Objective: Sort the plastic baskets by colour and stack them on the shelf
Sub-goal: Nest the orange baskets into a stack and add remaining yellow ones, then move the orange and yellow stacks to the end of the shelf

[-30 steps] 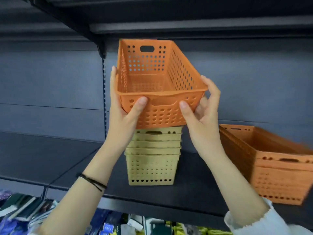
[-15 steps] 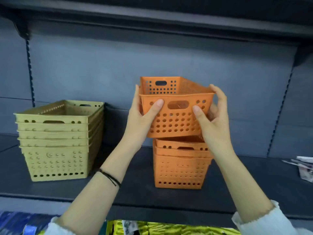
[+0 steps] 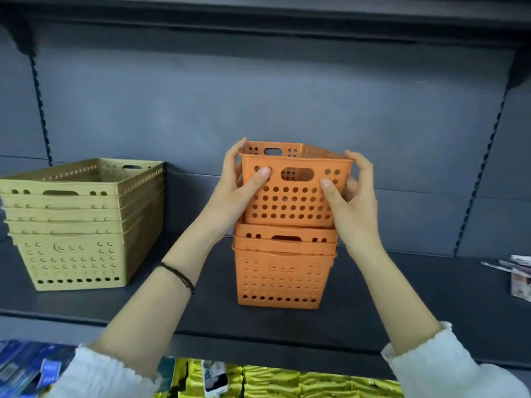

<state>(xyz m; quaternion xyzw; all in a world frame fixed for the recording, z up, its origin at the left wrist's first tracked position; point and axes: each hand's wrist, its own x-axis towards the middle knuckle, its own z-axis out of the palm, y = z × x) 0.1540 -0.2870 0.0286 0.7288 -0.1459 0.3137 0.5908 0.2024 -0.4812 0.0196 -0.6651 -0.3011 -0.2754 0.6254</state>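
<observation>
I hold an orange perforated basket [image 3: 293, 193] by its two near corners. My left hand [image 3: 238, 182] grips the left corner and my right hand [image 3: 352, 196] grips the right one, thumbs on the front wall. Its bottom sits just inside the top of the nested orange stack [image 3: 283, 271], which stands in the middle of the dark shelf [image 3: 402, 305]. A nested stack of several yellow baskets [image 3: 77, 225] stands on the same shelf at the left.
The grey back panel and an upper shelf board [image 3: 258, 12] close in the space above. Some packaged items [image 3: 520, 280] lie at the shelf's right end. Yellow and blue goods [image 3: 287, 383] fill the shelf below.
The view swung from the yellow stack to the orange stack. Both hands brought the orange basket down from high up until its bottom entered the top of the orange stack.
</observation>
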